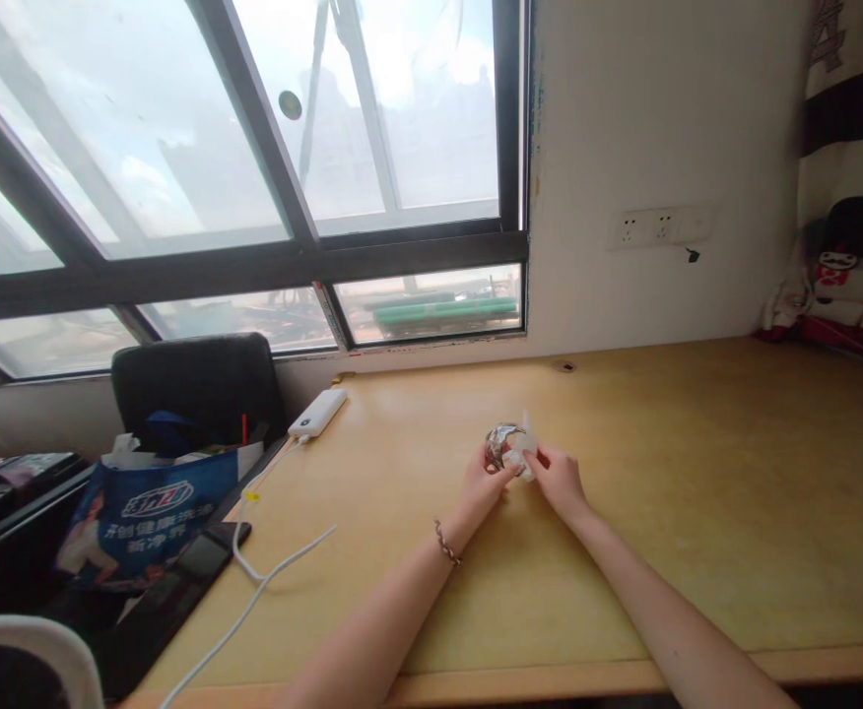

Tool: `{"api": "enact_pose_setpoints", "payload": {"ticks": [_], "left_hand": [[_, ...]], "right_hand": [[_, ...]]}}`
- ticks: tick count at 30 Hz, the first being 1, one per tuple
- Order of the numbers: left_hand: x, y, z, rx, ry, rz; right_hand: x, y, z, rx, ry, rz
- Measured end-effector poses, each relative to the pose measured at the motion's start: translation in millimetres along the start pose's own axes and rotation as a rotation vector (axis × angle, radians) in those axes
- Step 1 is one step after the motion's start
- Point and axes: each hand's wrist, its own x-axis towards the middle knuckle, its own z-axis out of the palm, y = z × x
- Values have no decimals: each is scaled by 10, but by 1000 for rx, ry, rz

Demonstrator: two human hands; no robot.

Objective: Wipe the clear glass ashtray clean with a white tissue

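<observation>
My left hand (pixel 485 484) is closed around a small shiny, rounded, silver-and-brown object (pixel 502 434); its exact kind is too small to make out. A thin white, tissue-like piece (pixel 527 442) lies against the right side of that object, with one bit sticking up. The fingers of my right hand (pixel 559 481) pinch this white piece. Both hands meet just above the middle of the wooden table (pixel 697 512), fingertips close together. Part of the shiny object is hidden behind my left fingers and the white piece.
A white power bank (pixel 318 414) with a white cable (pixel 254 591) lies on the table's left side. Beyond the left edge are a black chair (pixel 199 379) and a blue bag (pixel 155 512). Wall sockets (pixel 660 226) are above the table; a patterned curtain (pixel 852 197) hangs at right.
</observation>
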Motion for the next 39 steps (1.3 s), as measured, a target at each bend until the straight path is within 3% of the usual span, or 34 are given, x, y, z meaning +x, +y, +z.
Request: {"api": "enact_pose_setpoints", "payload": {"ticks": [2, 4, 6, 10, 14, 17, 20, 22, 24, 28, 32, 39], "left_hand": [[0, 10, -1, 63, -8, 27], [2, 19, -14, 88, -26, 21], [2, 24, -28, 95, -50, 0], [-16, 9, -36, 120, -84, 30], [-33, 6, -16, 137, -115, 34], [-22, 44, -11, 135, -121, 60], [-8, 91, -25, 154, -121, 23], [-8, 101, -44, 178, -139, -20], [-13, 89, -69, 211, -163, -37], [-2, 35, -113, 256, -180, -40], [33, -10, -133, 253, -158, -26], [26, -25, -127, 266, -201, -19]], "right_hand": [[1, -44, -49, -95, 106, -113], [15, -60, -62, -59, 146, -128], [38, -35, -38, 56, 100, -4], [56, 76, 48, 342, -189, 363], [17, 90, 61, 298, -301, 473], [-13, 10, 13, 64, -239, 338], [-24, -85, -55, -200, -45, 25], [-24, -127, -95, -289, 33, -127], [-19, -142, -119, -295, 83, -191], [12, -90, -104, -118, 145, -127], [53, 15, -31, 164, 35, 22], [59, 91, 52, 180, -180, 124]]}}
